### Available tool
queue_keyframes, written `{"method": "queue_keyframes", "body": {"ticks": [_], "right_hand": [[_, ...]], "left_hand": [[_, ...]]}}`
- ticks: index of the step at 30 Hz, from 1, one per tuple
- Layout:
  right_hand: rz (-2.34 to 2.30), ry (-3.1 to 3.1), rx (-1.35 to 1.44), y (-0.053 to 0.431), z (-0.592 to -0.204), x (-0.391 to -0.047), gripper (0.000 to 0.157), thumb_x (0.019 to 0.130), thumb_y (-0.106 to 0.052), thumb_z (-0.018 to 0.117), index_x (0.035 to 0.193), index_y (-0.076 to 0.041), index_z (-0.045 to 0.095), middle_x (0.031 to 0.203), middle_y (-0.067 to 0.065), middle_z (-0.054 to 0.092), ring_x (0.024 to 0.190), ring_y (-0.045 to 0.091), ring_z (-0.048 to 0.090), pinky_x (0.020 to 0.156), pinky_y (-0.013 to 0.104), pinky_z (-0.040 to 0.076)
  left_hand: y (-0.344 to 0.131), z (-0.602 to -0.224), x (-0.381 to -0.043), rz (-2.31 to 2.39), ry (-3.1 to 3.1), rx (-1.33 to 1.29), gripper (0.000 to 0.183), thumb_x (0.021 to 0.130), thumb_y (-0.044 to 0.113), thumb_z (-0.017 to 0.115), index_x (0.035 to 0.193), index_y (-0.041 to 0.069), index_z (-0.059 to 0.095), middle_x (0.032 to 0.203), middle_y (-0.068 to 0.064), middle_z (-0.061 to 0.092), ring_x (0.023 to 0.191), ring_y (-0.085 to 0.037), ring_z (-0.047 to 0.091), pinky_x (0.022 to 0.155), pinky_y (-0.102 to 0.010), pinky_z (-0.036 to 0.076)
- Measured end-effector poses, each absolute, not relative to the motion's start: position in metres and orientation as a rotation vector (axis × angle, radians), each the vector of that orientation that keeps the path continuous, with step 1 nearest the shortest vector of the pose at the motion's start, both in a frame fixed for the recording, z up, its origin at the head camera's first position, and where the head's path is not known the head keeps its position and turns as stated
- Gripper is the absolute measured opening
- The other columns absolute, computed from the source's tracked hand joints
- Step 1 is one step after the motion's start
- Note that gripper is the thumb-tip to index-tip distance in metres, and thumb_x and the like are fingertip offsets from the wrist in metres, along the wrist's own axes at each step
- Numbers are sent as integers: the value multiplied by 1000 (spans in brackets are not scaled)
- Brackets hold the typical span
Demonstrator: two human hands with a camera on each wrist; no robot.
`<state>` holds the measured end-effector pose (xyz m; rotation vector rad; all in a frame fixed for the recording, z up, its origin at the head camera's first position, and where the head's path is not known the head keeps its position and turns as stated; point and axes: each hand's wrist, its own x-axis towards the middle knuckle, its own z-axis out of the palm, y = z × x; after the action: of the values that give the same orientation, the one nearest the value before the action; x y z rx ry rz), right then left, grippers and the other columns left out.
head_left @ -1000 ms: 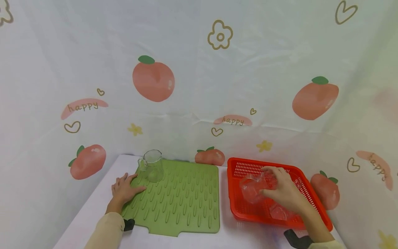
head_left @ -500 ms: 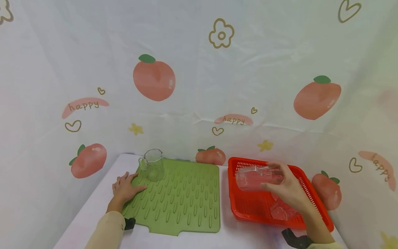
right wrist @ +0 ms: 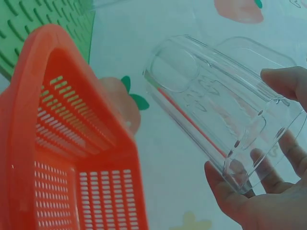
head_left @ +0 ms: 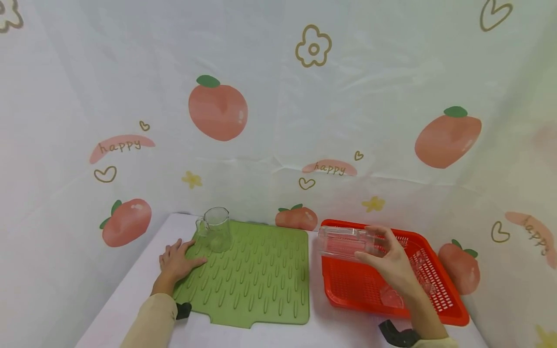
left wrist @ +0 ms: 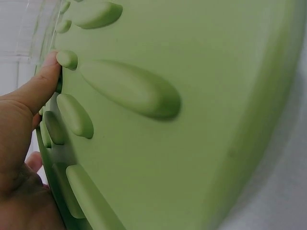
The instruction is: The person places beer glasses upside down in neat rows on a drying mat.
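My right hand (head_left: 390, 261) grips a clear glass mug (right wrist: 192, 96) near its rim, with the thumb on one side and the fingers round the other. The mug lies sideways in the air, its base pointing left, over the left part of the red basket (head_left: 348, 302). My left hand (head_left: 177, 263) rests on the left edge of the green drying mat (head_left: 261, 280), its fingers spread and the thumb (left wrist: 45, 79) on the mat's ridged face. Just beyond that hand, a second clear glass mug (head_left: 219, 232) stands upright on the mat's far left corner, handle to the left.
More clear glassware (head_left: 393, 296) lies in the red basket, partly behind my right forearm. The white table (head_left: 319, 309) shows between mat and basket. A white cloth (head_left: 270, 121) printed with fruit hangs right behind them.
The right hand has lifted the glass mug from among the basket's glassware, turned it sideways and moved it left. The left hand has stayed in place on the mat.
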<state>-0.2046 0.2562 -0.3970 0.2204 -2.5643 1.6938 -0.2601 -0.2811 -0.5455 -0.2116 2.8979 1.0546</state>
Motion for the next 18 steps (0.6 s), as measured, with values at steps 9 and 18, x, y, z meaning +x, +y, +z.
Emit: {"method": "queue_keyframes", "body": {"ticks": [9, 18], "right_hand": [[1807, -2512, 195, 241, -412, -210, 64, 93, -22, 76, 146, -16, 40, 136, 1, 51, 116, 12, 60, 86, 24, 60], [1947, -2378, 186, 213, -424, -221, 62, 93, -14, 75, 144, -13, 41, 134, -2, 51, 122, 15, 53, 87, 24, 60]], "left_hand": [[-282, -548, -260, 1008, 2903, -211, 87, 89, 47, 75, 153, 2, 38, 164, -37, 9, 149, -65, -3, 115, -77, 3], [-282, -547, -260, 1004, 2909, -197, 86, 90, 47, 75, 153, 2, 38, 164, -36, 9, 149, -65, -2, 115, -77, 2]]}}
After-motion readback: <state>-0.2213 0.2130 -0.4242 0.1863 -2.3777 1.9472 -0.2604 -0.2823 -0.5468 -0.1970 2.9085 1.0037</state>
